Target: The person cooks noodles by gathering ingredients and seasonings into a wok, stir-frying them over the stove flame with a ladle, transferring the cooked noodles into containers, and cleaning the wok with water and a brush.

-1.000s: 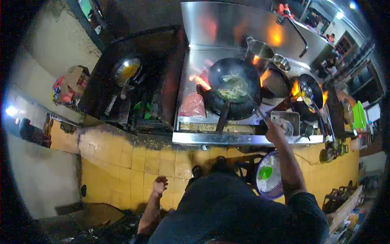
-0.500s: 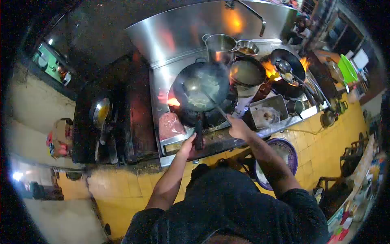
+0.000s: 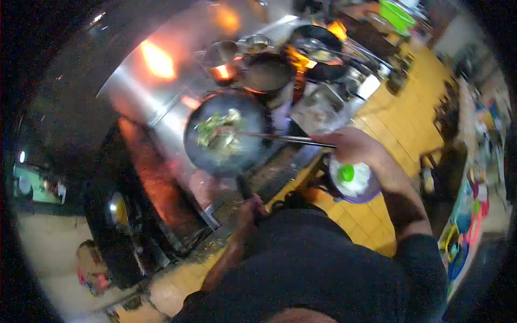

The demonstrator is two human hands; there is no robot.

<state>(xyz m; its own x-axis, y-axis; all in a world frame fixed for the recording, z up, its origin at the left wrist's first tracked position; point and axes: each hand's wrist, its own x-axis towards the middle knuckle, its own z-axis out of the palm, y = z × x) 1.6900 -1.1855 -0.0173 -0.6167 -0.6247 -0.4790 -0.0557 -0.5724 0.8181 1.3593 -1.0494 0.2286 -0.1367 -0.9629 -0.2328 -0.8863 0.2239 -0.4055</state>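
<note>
My left hand (image 3: pixel 252 210) is closed around the dark handle (image 3: pixel 244 187) of a large black wok (image 3: pixel 250 156). Chopped greens and paler pieces (image 3: pixel 212 129) lie in the wok, blurred by motion. A long-handled metal ladle (image 3: pixel 288 139) slants across the rim, its far end among the food. Gripping the ladle's near end is my right hand (image 3: pixel 355 144), raised over the stove's front edge. Some of the fingers on both hands are hidden or smeared.
Behind the wok stand a metal pot (image 3: pixel 221 60) and a dark round pan (image 3: pixel 267 75). Flames (image 3: pixel 300 58) rise beside another wok (image 3: pixel 318 40) at the back right. A metal tray (image 3: pixel 326 102) is on the counter. Below it, a purple basket (image 3: pixel 371 198) holds something white.
The view has swung, and the wok appears tilted. Greens now show inside, where pale, steaming contents showed before. My right hand has risen with the ladle; my left keeps the wok handle.
</note>
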